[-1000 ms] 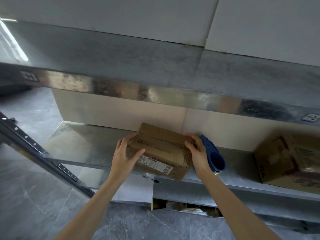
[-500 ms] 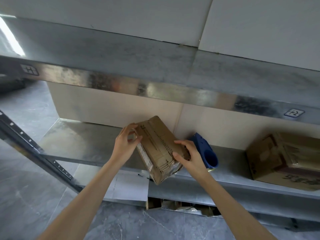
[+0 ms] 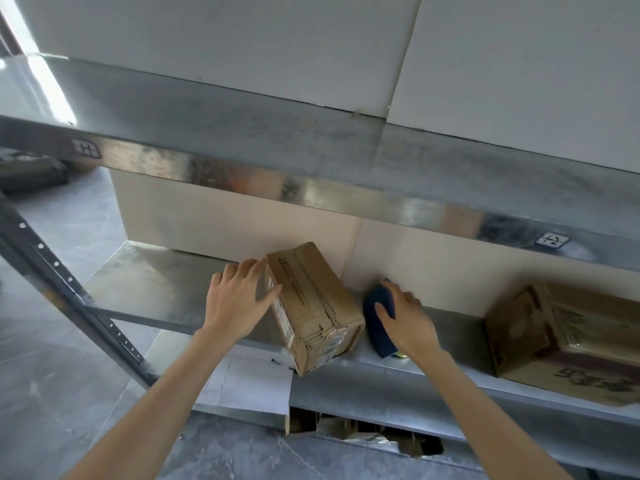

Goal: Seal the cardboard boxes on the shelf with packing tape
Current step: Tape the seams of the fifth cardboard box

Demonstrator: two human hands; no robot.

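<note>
Now right hand (image 3: 410,325) off box (image 3: 311,303), curled round tape dispenser (image 3: 376,332), left hand (image 3: 235,303) spread against box

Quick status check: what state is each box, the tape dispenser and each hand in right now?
small cardboard box: flaps closed, lying askew on the shelf, near corner past the front edge.
left hand: fingers straight, touching that box's left side.
right hand: gripping the blue tape dispenser.
blue tape dispenser: under the right hand, just right of the small cardboard box.
large cardboard box: closed, on the shelf at far right, untouched.
</note>
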